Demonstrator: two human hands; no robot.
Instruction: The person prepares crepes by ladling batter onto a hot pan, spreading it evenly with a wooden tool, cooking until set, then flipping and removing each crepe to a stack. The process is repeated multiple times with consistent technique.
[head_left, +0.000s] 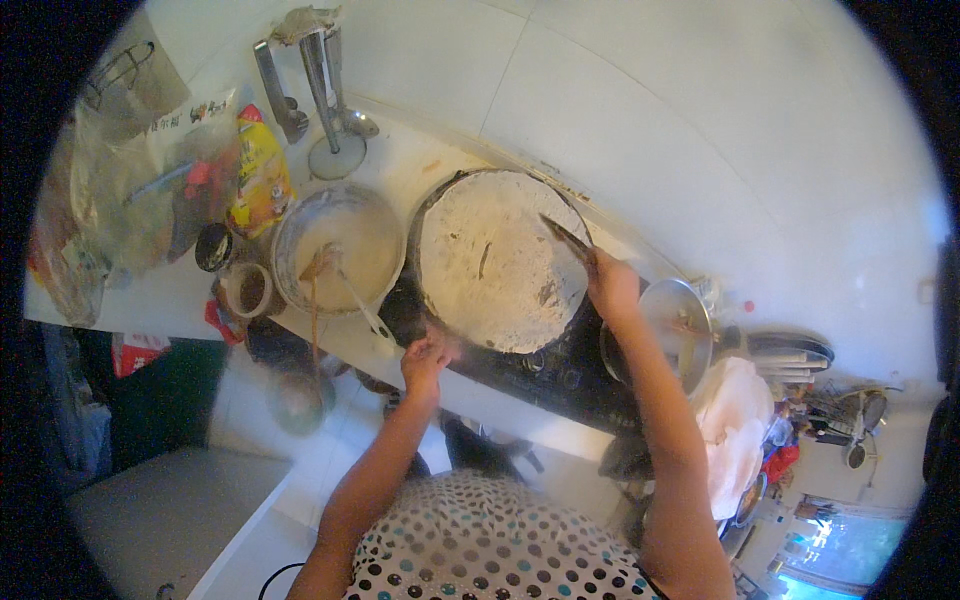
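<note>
A large thin pancake (495, 262) covers a round black griddle on the dark stove, with small holes and a slit in its surface. My right hand (613, 283) grips a dark, narrow, flat tool (566, 237), whose tip rests at the pancake's upper right; whether it is a knife or a scraper I cannot tell. Near the griddle's lower left edge is my left hand (426, 364), its fingers bent and apart, with nothing visible in them. Left of the griddle stands a metal bowl (397, 259) of pale batter, holding a wooden tool (321, 264) and a light-handled utensil (364, 304).
At the left are a small cup (249, 290), a yellow packet (259, 176) and plastic bags (135, 187). Utensils hang from a rack (319, 82) behind the bowl. To the right stand a metal pan (694, 300) and a stack of pale flatbreads (731, 435). The wall runs close behind the griddle.
</note>
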